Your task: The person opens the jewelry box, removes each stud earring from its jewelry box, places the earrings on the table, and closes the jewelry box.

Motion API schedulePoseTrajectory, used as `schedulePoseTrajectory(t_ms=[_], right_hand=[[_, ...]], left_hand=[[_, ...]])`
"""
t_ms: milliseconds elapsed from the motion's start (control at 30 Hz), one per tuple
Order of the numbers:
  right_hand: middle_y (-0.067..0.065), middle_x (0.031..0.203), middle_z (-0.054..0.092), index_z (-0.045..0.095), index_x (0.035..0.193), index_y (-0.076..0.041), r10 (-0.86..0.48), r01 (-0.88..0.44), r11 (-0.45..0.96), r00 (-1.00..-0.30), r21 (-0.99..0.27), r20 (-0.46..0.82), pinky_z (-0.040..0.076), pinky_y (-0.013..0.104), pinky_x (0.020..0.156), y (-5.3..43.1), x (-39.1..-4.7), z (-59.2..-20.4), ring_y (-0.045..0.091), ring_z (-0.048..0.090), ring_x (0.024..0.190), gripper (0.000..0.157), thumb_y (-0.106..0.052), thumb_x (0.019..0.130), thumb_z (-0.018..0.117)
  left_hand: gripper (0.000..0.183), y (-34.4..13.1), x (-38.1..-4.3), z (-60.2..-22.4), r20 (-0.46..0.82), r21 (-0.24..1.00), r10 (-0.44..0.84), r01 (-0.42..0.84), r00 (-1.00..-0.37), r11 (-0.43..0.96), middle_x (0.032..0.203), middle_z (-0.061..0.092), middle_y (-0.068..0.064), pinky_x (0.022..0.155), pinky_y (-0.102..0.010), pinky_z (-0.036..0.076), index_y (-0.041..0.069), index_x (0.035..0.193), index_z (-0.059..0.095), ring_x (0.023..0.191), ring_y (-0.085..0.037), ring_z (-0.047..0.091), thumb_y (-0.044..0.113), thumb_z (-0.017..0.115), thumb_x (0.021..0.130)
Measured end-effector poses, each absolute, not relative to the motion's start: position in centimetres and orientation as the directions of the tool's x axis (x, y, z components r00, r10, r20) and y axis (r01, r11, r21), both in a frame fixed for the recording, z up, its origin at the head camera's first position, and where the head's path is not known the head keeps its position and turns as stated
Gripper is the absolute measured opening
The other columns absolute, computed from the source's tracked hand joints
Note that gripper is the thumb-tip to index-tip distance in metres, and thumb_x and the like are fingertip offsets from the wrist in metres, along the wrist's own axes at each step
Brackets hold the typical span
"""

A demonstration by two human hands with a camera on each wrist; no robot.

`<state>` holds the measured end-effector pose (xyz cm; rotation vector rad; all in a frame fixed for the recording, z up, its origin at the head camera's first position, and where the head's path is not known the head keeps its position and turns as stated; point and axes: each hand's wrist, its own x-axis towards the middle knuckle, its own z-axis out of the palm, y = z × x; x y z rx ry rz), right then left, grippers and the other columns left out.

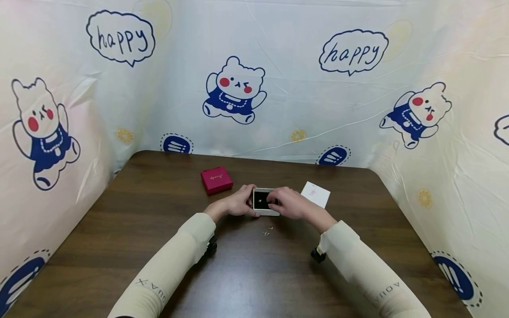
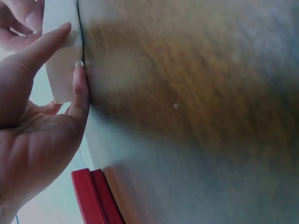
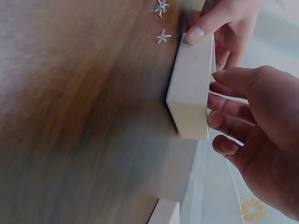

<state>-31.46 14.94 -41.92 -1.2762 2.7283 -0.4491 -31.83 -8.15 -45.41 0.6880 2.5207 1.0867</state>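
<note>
A small white box stands on the table, its inside lined with a black insert. One tiny star-shaped stud sits on that insert. My left hand holds the box at its left end, thumb on the near wall. Over the right part of the box is my right hand, with its bent fingertips dipping past the rim; what they touch inside is hidden. Several loose star studs lie on the table nearer to me, and the right wrist view shows a silvery starfish-shaped one close up.
A closed red box with gold lettering stands to the left, behind my left hand. The white lid with a pale pink print lies right of the box. Printed cloth hangs around the back and sides of the brown table.
</note>
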Motion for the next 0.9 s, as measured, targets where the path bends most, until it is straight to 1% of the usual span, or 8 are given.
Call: schedulePoseTrajectory(t_ms=[167, 400, 667, 900], right_hand=[[0.004, 0.103, 0.069, 0.075, 0.108, -0.007, -0.750, -0.726, 0.628, -0.660, -0.281, 0.030, 0.054, 0.038, 0.080, 14.2, -32.2, -42.2, 0.017, 0.063, 0.091, 0.013, -0.012, 0.098, 0.068], [0.005, 0.105, 0.069, 0.074, 0.110, -0.009, -0.733, -0.713, 0.654, -0.679, -0.254, 0.019, 0.054, 0.042, 0.080, 13.3, -32.6, -42.4, 0.021, 0.065, 0.094, 0.015, -0.014, 0.096, 0.071], [0.000, 0.097, 0.070, 0.074, 0.104, -0.012, -0.713, -0.697, 0.674, -0.700, -0.245, 0.029, 0.053, 0.037, 0.072, 12.7, -33.4, -43.4, 0.017, 0.064, 0.085, 0.008, -0.016, 0.097, 0.071], [-0.002, 0.091, 0.069, 0.074, 0.099, -0.014, -0.697, -0.685, 0.697, -0.716, -0.212, 0.025, 0.052, 0.035, 0.067, 12.3, -33.6, -43.8, 0.015, 0.062, 0.081, 0.006, -0.019, 0.097, 0.072]], left_hand=[[0.086, -8.2, -31.8, -45.4, -0.085, 0.741, 0.539, 0.309, -0.838, 0.596, 0.126, 0.042, -0.018, 0.093, -0.034, 0.043, 0.000, 0.148, 0.034, 0.105, -0.023, 0.048, 0.021, 0.086, 0.083], [0.085, -8.2, -31.7, -45.2, -0.088, 0.739, 0.541, 0.309, -0.837, 0.599, 0.126, 0.042, -0.018, 0.093, -0.034, 0.043, 0.000, 0.148, 0.033, 0.104, -0.022, 0.049, 0.021, 0.086, 0.084], [0.088, -8.1, -31.8, -45.5, -0.091, 0.746, 0.531, 0.296, -0.843, 0.597, 0.128, 0.041, -0.018, 0.093, -0.034, 0.043, 0.001, 0.149, 0.032, 0.105, -0.022, 0.049, 0.022, 0.086, 0.084], [0.089, -8.1, -31.7, -45.4, -0.093, 0.747, 0.529, 0.293, -0.843, 0.597, 0.129, 0.041, -0.019, 0.093, -0.034, 0.043, 0.000, 0.151, 0.031, 0.104, -0.021, 0.050, 0.022, 0.086, 0.083]])
